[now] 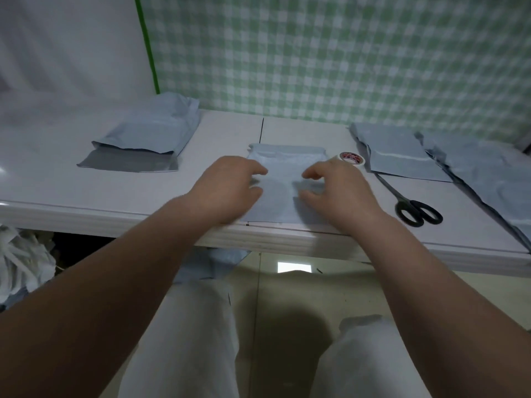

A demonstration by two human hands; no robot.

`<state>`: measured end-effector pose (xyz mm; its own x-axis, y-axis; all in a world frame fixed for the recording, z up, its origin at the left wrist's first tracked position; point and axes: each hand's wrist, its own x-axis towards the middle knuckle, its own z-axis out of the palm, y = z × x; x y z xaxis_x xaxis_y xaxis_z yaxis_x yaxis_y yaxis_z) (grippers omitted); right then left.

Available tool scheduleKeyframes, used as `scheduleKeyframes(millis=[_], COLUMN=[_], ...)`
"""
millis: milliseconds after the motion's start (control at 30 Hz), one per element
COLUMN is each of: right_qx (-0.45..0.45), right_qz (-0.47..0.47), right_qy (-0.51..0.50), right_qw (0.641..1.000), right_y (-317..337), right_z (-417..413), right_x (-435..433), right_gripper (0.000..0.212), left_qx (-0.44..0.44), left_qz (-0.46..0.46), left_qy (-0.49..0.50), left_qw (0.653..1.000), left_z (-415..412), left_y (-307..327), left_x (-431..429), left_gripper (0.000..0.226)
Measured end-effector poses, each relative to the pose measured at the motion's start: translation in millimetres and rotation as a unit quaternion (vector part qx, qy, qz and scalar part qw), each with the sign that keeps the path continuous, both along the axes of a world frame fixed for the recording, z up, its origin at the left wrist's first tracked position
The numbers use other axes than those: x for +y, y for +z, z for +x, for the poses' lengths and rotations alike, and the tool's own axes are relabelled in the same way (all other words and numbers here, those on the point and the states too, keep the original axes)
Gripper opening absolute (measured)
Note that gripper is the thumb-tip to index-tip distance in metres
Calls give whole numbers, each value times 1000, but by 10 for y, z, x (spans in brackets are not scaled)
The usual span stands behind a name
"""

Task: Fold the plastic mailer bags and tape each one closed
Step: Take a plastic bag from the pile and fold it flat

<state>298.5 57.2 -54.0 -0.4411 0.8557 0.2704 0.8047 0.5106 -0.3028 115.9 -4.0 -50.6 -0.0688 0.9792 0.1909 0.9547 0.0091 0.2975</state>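
Observation:
A pale blue-grey mailer bag (283, 179) lies flat on the white table (218, 133), reaching from its near edge to a white strip at its far end. My left hand (227, 188) rests on the bag's left side with fingers loosely bent. My right hand (336, 191) rests on its right side, fingers bent, tips touching the plastic. Neither hand holds anything. A roll of tape (352, 158) with a red and white core sits just behind my right hand. Black scissors (413, 209) lie to the right of that hand.
A stack of folded mailers (149, 133) sits at the back left. Flat mailers (402, 153) lie at the right, and more (488, 168) run along the right edge. A green checked cloth (344, 53) hangs behind. White bags (20, 259) lie under the table's left.

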Motion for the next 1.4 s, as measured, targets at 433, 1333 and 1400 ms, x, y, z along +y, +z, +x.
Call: scheduleKeyframes(millis=[433, 1333, 1400], right_qx=[-152, -20, -22], right_qz=[-205, -238, -235], right_qy=[118, 93, 89], right_qw=[960, 967, 968], right_y=[304, 113, 107], right_z=[-522, -409, -412], right_x=[384, 473, 477], right_gripper=[35, 31, 32], left_qx=[20, -150, -128], left_qz=[-185, -45, -37], left_qy=[-82, 35, 54], left_qw=[979, 987, 990], left_z=[-60, -201, -172], left_y=[188, -16, -22], left_x=[565, 400, 389], left_gripper=[16, 29, 25])
